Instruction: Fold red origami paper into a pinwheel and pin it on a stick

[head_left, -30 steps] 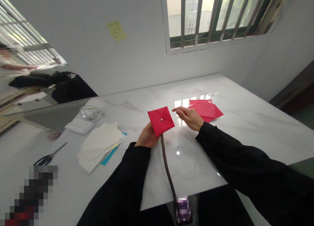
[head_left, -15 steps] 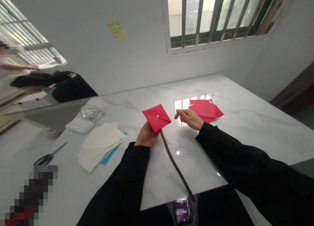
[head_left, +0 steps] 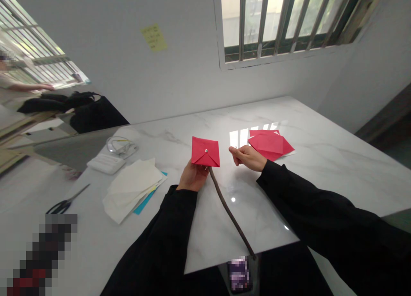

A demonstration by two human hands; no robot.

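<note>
My left hand (head_left: 192,179) grips a thin brown stick (head_left: 231,217) just below a folded red paper square (head_left: 205,151) that is pinned to the stick's top with a small metal pin. The stick slants down to the right, past the table's front edge. My right hand (head_left: 247,157) hovers to the right of the red square with its fingers curled in a loose pinch; what it holds, if anything, I cannot make out. More folded red paper (head_left: 270,143) lies on the table behind my right hand.
The white marble table (head_left: 321,167) carries a stack of white and coloured sheets (head_left: 133,189), scissors (head_left: 66,202), a white box (head_left: 105,163) and a coiled cable (head_left: 120,147) on the left. Another person stands at far left by a black bag (head_left: 80,101).
The red square has turned on its pin and now stands more upright. The stick's lower end swung to the right. My right hand's fingers curled in and drew slightly back.
</note>
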